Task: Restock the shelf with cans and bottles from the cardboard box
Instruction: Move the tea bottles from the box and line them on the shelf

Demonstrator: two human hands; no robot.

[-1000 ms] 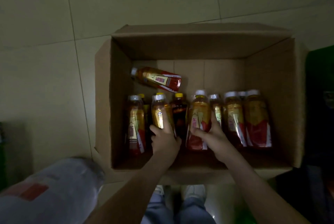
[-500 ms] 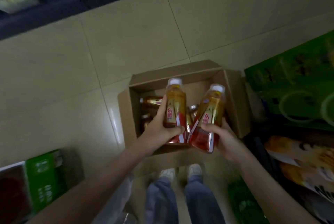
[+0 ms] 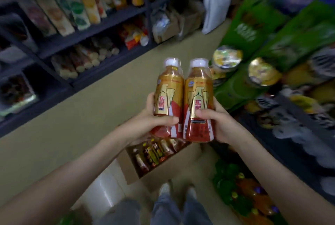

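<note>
Now the left hand (image 3: 154,118) is gripping the left bottle (image 3: 169,96), the right hand (image 3: 220,125) the right bottle (image 3: 198,101), both upright and touching at frame centre, above the box (image 3: 135,175). Keeping them upright should ease placing on the shelf (image 3: 94,28), upper left.

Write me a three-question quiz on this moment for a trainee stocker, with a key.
1. Multiple choice: the caps on the left bottle and the right bottle are A) white, B) yellow, C) green.
2. True or false: the cardboard box on the floor holds nothing.
3. Fill in: the left hand and the right hand each grip ___ bottle(s).

Key: 1 A. 2 False, several boxed bottles lie inside. 3 One.
</note>
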